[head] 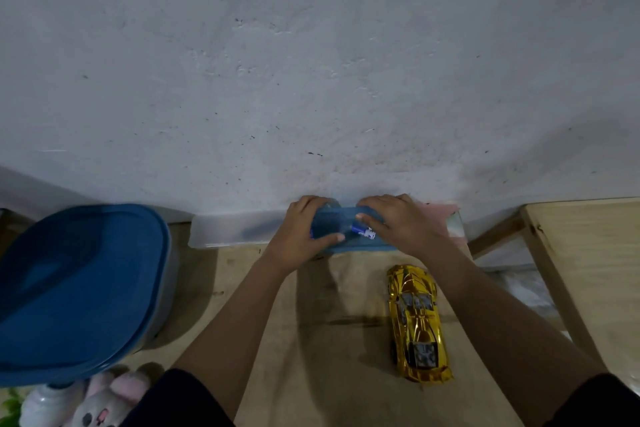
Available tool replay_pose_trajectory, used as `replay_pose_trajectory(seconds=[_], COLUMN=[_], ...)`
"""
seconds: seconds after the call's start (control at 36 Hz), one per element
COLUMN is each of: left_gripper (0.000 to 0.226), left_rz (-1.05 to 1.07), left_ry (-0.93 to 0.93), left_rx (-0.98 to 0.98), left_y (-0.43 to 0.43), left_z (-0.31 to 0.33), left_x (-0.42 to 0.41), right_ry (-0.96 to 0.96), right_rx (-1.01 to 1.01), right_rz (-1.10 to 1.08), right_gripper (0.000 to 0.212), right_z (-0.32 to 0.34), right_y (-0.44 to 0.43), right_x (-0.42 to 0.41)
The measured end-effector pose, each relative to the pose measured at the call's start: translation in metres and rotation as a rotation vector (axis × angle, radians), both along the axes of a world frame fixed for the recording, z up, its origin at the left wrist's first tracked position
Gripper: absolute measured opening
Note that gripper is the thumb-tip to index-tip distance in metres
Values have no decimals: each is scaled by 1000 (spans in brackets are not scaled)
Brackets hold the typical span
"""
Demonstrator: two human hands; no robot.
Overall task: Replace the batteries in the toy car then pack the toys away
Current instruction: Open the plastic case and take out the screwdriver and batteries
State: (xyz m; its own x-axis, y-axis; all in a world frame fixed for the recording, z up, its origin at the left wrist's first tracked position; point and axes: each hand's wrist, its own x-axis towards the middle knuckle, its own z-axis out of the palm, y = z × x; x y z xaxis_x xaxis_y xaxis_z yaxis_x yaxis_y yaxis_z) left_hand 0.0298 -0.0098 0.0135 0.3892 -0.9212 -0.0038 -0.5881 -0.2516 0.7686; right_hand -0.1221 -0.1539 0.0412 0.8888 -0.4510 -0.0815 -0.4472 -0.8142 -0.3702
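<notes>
Both hands work at the far edge of the counter (329, 350), against the wall: the left hand (304, 234) and right hand (398, 224) curl round the ends of a blue box (332, 229), with a blue-and-white battery (363, 231) showing between the thumbs, though whether it is pinched or lying inside I cannot tell. The gold toy car (417, 322) sits roof-up and untouched beside the right forearm. This looks like fetching fresh cells; next the car likely needs turning over to reach its battery hatch.
</notes>
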Motion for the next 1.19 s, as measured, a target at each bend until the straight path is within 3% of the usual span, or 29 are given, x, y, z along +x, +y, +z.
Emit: replay_pose_trajectory(seconds=[0.11, 0.17, 0.25, 0.39, 0.64, 0.83, 1.19], left_gripper=[22, 21, 21, 15, 26, 26, 21], left_rz=[135, 162, 173, 142, 100, 103, 81], left_ry=[164, 234, 323, 401, 443, 456, 472], left_rx=[-8, -15, 8, 32, 90, 86, 70], left_y=[2, 2, 1, -4, -4, -4, -9], left_z=[10, 12, 11, 11, 14, 12, 12], left_x=[3, 5, 11, 24, 34, 34, 43], right_ry=[-214, -348, -401, -295, 12, 153, 55], right_rx=[8, -34, -28, 7, -52, 40, 80], right_rz=[-44, -105, -161, -192, -272, -221, -175], right_gripper=[29, 22, 10, 20, 63, 56, 51], right_z=[-3, -4, -7, -21, -35, -33, -40], right_y=[2, 7, 20, 35, 41, 49, 98], right_x=[-10, -16, -24, -33, -23, -6, 47])
